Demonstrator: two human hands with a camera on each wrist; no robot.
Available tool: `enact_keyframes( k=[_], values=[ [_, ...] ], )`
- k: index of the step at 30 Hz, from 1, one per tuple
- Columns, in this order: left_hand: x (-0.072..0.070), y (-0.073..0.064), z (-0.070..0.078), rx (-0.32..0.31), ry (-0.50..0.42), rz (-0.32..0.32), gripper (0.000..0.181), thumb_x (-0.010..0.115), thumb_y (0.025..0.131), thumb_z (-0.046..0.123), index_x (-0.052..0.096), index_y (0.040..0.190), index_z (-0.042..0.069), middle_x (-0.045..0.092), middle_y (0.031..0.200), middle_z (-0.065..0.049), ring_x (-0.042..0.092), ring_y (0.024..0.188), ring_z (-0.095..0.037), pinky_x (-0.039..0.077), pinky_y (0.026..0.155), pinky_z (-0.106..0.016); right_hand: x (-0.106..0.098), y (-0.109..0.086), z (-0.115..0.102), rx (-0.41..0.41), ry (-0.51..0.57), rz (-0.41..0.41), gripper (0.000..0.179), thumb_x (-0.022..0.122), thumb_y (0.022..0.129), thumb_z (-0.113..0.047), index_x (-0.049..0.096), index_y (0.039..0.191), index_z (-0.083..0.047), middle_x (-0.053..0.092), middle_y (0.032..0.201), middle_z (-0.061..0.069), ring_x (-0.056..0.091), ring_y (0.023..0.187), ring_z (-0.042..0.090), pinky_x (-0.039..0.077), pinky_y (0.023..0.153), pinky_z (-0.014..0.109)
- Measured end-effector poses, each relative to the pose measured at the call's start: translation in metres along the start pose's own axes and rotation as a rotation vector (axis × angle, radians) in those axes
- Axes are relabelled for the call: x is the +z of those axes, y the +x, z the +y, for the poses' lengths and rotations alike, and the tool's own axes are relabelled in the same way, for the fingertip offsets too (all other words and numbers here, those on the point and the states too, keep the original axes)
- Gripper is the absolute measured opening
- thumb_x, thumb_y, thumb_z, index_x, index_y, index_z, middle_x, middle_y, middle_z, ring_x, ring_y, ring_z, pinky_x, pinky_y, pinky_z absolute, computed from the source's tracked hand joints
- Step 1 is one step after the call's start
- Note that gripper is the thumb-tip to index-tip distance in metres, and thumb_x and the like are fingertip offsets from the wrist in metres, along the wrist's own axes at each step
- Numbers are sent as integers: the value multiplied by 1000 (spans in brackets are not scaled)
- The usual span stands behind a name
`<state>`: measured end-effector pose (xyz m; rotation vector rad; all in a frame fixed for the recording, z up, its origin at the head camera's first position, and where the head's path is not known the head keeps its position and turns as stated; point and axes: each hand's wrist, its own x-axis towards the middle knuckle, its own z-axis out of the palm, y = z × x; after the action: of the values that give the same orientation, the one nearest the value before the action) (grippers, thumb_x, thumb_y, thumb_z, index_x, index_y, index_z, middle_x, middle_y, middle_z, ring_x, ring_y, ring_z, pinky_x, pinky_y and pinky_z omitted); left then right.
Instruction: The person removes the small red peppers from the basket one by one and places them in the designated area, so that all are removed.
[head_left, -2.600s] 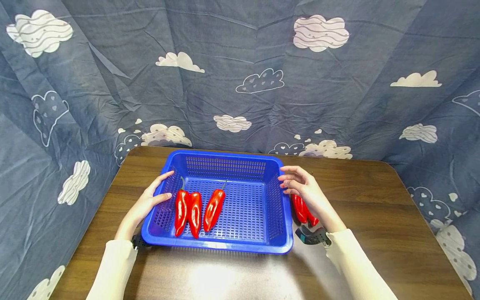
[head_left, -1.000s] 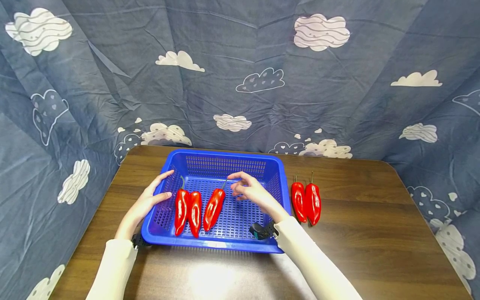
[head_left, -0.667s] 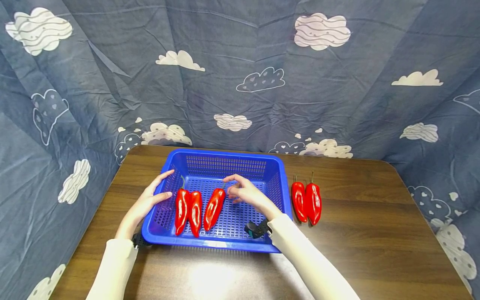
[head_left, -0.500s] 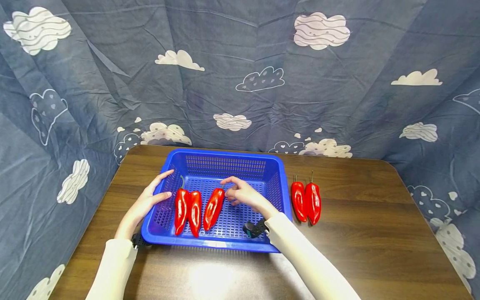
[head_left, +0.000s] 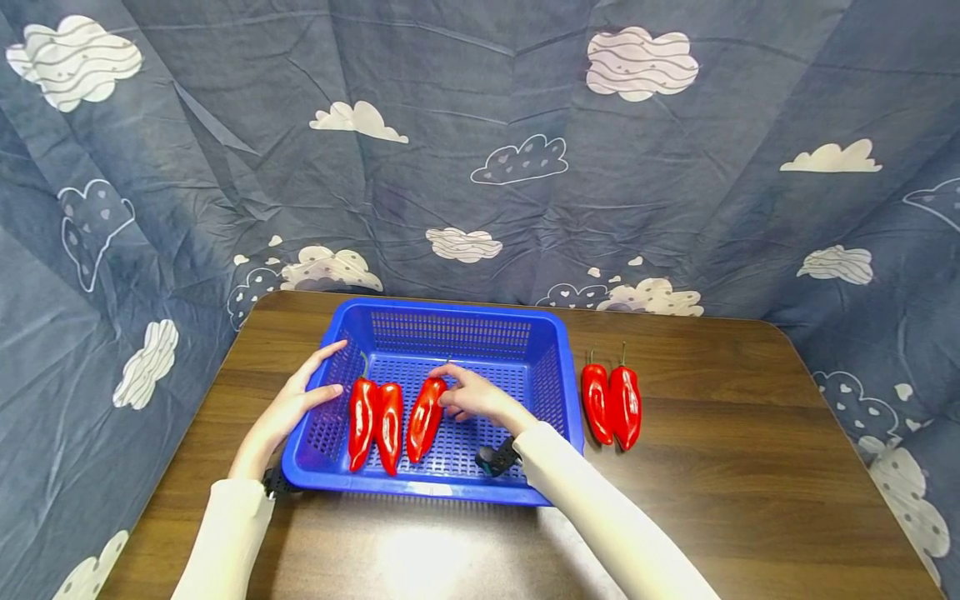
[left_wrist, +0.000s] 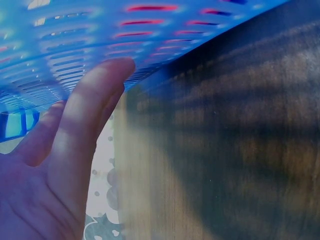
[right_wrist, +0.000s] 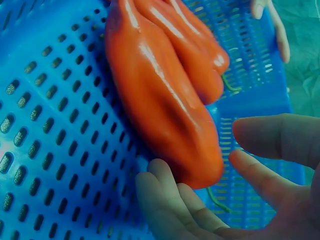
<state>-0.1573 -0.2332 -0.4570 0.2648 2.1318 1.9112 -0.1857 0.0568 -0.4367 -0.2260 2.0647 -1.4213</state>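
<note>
A blue plastic basket [head_left: 432, 490] with slotted walls stands on the table. My left hand [head_left: 288, 412] holds its left rim; in the left wrist view the fingers [left_wrist: 80, 115] lie along the outside of the slotted wall. Three red peppers lie inside: one at the left [head_left: 362, 425], one beside it [head_left: 388, 429] and a separate third pepper [head_left: 424, 425]. At the stem end of this third pepper is my right hand [head_left: 480, 397]. The right wrist view has the fingers spread around that end, some close against the pepper [right_wrist: 165, 100], with a gap on the other side.
Two more red peppers, a left one [head_left: 596, 404] and a right one [head_left: 626, 408], lie side by side on the wooden table [head_left: 720, 433], just right of the basket. A cloud-print curtain [head_left: 517, 217] hangs behind the table.
My right hand has moved left from beside the basket's right rim, across its inside, to the third pepper's stem end. My left hand and the peppers have stayed in place.
</note>
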Motion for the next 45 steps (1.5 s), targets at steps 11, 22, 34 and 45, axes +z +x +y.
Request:
enact_keyframes(
  k=[11, 22, 34, 45],
  values=[
    [-1, -1, 1, 10, 10, 3, 63, 50, 95, 4, 24, 151, 15, 29, 148, -24, 40, 123, -41, 48, 87, -34, 4, 7, 0, 34, -74, -13, 60, 56, 82, 3, 46, 141, -9, 54, 79, 3, 53, 67, 19, 53, 66, 33],
    [0, -1, 1, 6, 15, 7, 63, 49, 94, 2, 24, 151, 14, 29, 148, -24, 41, 122, -40, 48, 88, -35, 6, 7, 4, -22, 6, 41, 56, 56, 78, 10, 51, 133, 0, 54, 73, 3, 54, 69, 14, 54, 69, 34],
    [1, -1, 0, 4, -1, 5, 64, 48, 95, 2, 23, 151, 15, 27, 148, -24, 39, 124, -42, 48, 88, -36, 5, 7, 2, -77, 28, 49, 54, 58, 76, 9, 53, 129, 0, 55, 72, 3, 54, 70, 14, 53, 72, 39],
    [1, 0, 0, 4, 15, 6, 63, 51, 95, 7, 24, 151, 15, 27, 149, -23, 38, 126, -41, 46, 89, -32, 3, 9, 3, -106, 62, 71, 53, 59, 75, 12, 55, 127, 1, 51, 74, 6, 53, 70, 15, 54, 72, 40]
  ],
)
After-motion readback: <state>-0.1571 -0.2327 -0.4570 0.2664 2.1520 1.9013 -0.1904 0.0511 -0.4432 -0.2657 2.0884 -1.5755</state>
